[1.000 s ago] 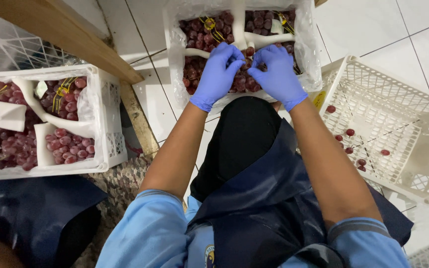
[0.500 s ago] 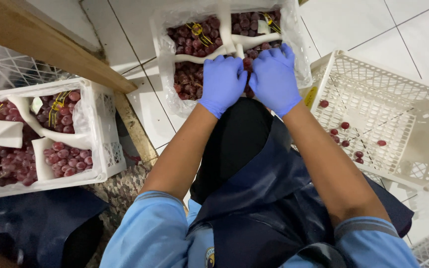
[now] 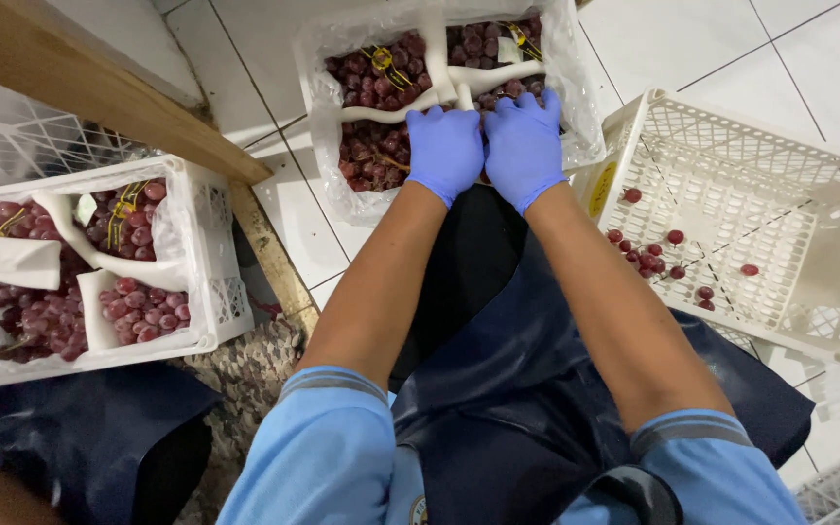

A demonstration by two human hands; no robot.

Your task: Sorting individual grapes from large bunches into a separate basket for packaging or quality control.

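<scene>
White glossy floor tiles [image 3: 712, 49] with thin dark grout lines fill the top of the head view, and a bare wooden plank [image 3: 99, 83] runs diagonally across the upper left. At top centre sits a crate lined with clear crinkled plastic [image 3: 328, 126], its far edge cut off by the frame; inside it lie bunches of dark red grapes [image 3: 367, 83], round and matt, parted by white foam sleeves [image 3: 396, 107] and tied with yellow tags. Both hands wear smooth blue gloves. The left hand [image 3: 444, 151] and the right hand [image 3: 524, 146] press side by side, touching each other, on the near middle of that crate. Their fingers curl downward into the grapes, so the fingertips are hidden and I cannot tell whether they grip a bunch or merely rest on it; the grapes lie directly under and ahead of the fingers. At right a white lattice plastic crate [image 3: 731, 156] stands tilted, holding only a few loose red grapes [image 3: 648, 255]. At left another white crate [image 3: 211, 243] holds paler red bunches in foam wraps, partly cut off by the frame edge. A dark blue apron [image 3: 556, 389] covers the lap, light blue sleeves [image 3: 328, 447] below. Bottom left, a second person's dark clothing [image 3: 80, 447] is barely readable
</scene>
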